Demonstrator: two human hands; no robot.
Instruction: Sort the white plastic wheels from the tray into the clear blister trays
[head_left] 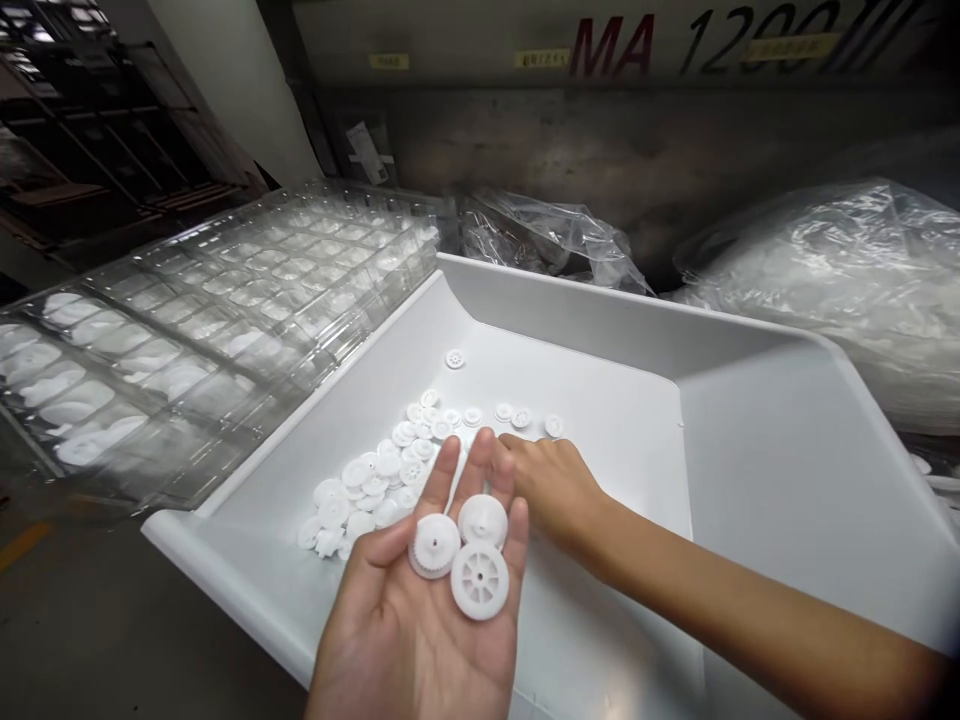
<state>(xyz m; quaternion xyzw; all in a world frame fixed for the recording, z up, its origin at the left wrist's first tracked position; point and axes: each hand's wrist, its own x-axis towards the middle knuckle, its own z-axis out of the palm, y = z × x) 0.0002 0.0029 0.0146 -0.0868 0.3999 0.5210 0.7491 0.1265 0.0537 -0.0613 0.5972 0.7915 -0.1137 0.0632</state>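
My left hand [427, 640] is palm up above the grey bin [585, 620], with three white plastic gears cupped in it. One gear [480, 580] shows spokes and a small centre hole; the other two lie against it, near the base of the fingers. Behind those fingertips, my right hand [555, 485] reaches down into the bin with its fingers curled. Its fingertips are hidden, so what they pinch cannot be seen. A heap of similar white gears [367, 485] lies on the bin floor left of both hands, and several loose ones [521, 418] are scattered beyond.
Clear plastic trays [247, 290] with white parts in their compartments stand along the bin's left side. Clear plastic bags [832, 270] lie at the right and behind the bin. A machine panel [480, 40] marked MA 1200 spans the back.
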